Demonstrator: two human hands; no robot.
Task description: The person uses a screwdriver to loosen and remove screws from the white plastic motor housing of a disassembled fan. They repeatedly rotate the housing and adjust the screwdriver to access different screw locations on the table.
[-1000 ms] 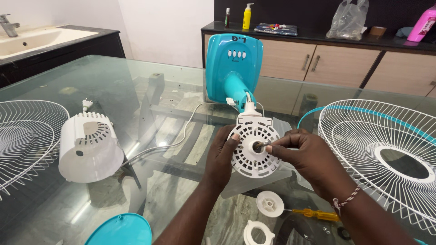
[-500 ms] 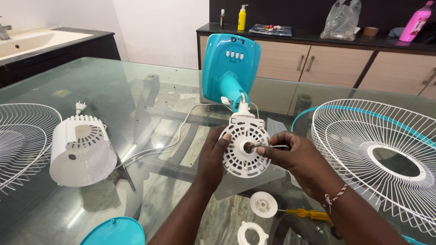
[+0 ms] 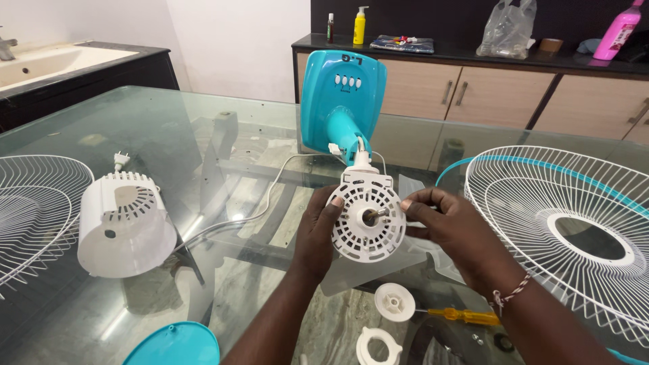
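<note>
We have 1 view only, worn on the head, looking forward and down across the glass counter from close above. Our hands sit just below centre, very near the lens, and the far cabinet closes the top edge, so no second view overlaps.

Far worktop behind my table, left to right: 1 small dark bottle with a red cap; 1 yellow pump bottle, upright beside it; 1 crumpled clear plastic bag; 1 pink bottle, tilted, at the right edge.
</note>
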